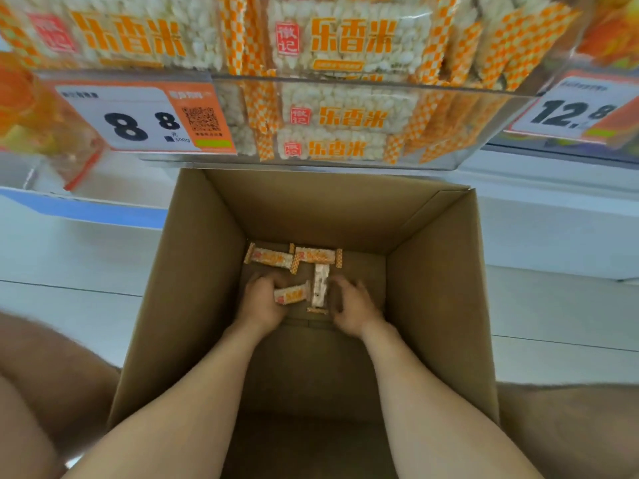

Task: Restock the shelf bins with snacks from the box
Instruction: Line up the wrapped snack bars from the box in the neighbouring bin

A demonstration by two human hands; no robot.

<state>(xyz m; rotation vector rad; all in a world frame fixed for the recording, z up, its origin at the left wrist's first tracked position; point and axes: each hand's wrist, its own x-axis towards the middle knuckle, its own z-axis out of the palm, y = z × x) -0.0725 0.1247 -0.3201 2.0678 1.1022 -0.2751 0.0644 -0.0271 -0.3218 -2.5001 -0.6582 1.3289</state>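
Down in the cardboard box lie four snack bars; fingers of the left hand clamp one, those of the right hand curl beside another, grip unclear.

**Desk:** Centre frame, the plain brown corrugated cardboard box?

**Photographer:** Uniform tan walls, a darker brown on its shadowed floor. Inside the box lie white puffed-rice snack bars, each with orange-and-white chequered ends and orange lettering.

**Desk:** And above the box?

**Photographer:** The clear plastic shelf bin shows the same pattern in its packs: white grain, orange characters, a small red seal, chequered orange edges. Above and left of the box, the white paper price tag carries black digits, an orange panel with a black code square, and a green strip.

**Desk:** Left of the box?

**Photographer:** A blue shelf-edge strip, then pale grey-white floor.
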